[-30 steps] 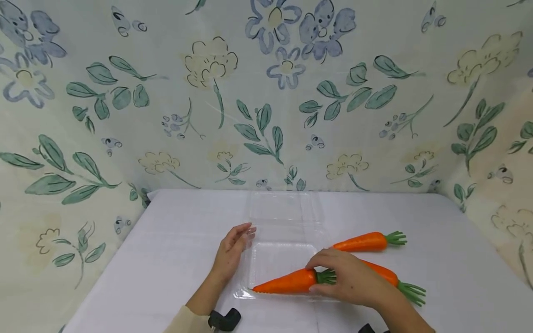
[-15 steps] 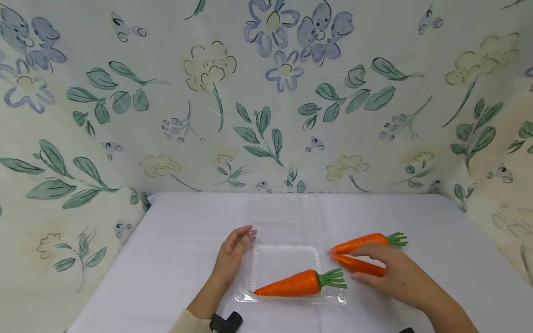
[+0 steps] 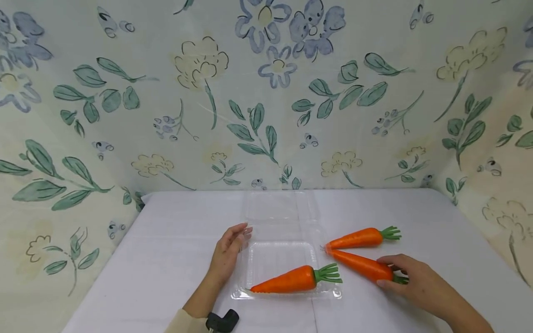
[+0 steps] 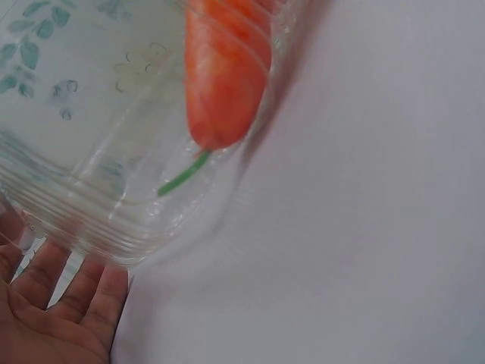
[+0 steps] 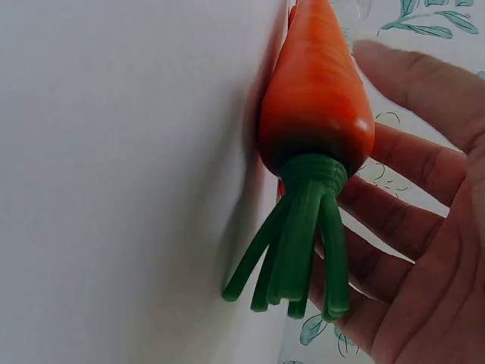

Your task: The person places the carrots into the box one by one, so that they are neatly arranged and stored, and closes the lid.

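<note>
In the head view, an orange carrot [image 3: 287, 280] with green stalks lies in the front of a clear plastic clamshell box [image 3: 280, 253], its stalks over the right rim. My left hand [image 3: 226, 252] rests against the box's left side, fingers fairly straight; the left wrist view shows its fingertips [image 4: 114, 280] at the box edge. My right hand [image 3: 412, 277] is around the stalk end of a second carrot [image 3: 362, 264] on the table. The right wrist view shows the thumb beside this carrot [image 5: 318, 98] and the other fingers reaching behind it, loosely extended.
A third carrot [image 3: 356, 238] lies behind the second, their tips meeting by the box's right side. The box's clear lid [image 3: 272, 206] is folded back on the white table [image 3: 187, 231]. Floral cloth [image 3: 266, 129] hangs behind and at the sides.
My right hand has left the carrot in the box and moved right to the stalk end of the second carrot. The left hand stays at the box.
</note>
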### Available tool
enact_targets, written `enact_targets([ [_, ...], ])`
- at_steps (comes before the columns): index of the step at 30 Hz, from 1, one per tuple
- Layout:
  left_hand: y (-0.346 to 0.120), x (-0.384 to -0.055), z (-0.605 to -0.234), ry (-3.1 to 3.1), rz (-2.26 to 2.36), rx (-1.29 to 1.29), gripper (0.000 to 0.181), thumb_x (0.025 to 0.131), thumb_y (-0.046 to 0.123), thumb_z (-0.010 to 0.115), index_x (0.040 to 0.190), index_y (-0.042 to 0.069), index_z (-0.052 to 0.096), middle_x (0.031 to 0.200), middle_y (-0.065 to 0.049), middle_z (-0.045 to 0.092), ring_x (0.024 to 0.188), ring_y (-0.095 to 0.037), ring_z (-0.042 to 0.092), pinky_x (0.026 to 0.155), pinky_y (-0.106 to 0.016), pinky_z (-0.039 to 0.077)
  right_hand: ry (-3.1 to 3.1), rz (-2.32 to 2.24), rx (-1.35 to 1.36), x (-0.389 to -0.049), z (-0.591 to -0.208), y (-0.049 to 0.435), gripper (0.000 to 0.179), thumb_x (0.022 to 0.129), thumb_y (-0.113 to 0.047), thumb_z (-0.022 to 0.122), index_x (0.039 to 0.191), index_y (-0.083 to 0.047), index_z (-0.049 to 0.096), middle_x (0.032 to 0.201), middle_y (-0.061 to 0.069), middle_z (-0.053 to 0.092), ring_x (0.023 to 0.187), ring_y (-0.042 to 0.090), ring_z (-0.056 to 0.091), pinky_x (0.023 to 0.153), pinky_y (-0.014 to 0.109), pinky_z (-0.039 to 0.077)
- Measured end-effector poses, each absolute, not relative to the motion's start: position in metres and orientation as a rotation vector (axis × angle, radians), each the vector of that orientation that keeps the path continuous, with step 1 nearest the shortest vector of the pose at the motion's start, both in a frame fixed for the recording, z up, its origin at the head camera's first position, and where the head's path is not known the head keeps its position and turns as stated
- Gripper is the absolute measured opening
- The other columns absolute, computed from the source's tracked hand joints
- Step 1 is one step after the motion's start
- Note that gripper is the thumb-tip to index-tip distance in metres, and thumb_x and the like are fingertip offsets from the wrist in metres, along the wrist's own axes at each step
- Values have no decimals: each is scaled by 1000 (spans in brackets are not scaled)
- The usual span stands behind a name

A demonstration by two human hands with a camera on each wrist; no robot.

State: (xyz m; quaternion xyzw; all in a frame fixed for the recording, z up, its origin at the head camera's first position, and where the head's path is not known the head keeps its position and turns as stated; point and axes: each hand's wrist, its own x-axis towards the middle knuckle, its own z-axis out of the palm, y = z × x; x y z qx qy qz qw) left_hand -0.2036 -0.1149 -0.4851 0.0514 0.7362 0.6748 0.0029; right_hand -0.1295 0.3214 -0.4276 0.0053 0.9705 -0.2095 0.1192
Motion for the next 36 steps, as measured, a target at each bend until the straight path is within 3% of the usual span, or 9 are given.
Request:
enact_targets([
  [12,-117,-206,-486,2320,2134,191,38,106,13,46,142,3,53,139,-17,65,130,-33,63,108,-36,53,2795,-585,82,-137,-423,327,81,75,-59,82,136,-9,62,119,5,69,94,18,58,84,47,59],
  [17,-120,-207,-485,2322,2141,166,37,106,12,46,142,5,54,138,-15,66,130,-31,63,107,-31,53,2881,-620,40,-134,-401,337,79,81,-57,78,140,-9,59,127,17,67,100,24,61,84,52,60],
  [24,-119,-207,-484,2300,2155,186,38,106,12,45,142,4,54,140,-17,64,130,-33,62,109,-38,52,2939,-575,56,-138,-374,334,85,86,-67,67,142,-4,56,134,30,60,101,33,58,82,56,59],
  [30,-117,-206,-486,2303,2115,174,38,106,13,44,142,7,54,140,-13,65,131,-30,62,111,-43,51,3007,-666,39,-135,-364,323,77,89,-63,68,139,-5,60,121,21,68,95,28,59,69,35,57],
  [36,-117,-206,-488,2322,2107,181,38,106,15,44,142,6,54,139,-13,65,131,-31,63,111,-44,51,3015,-794,-111,-141,-368,292,66,85,-50,79,133,-8,65,120,15,70,93,21,62,72,32,62],
])
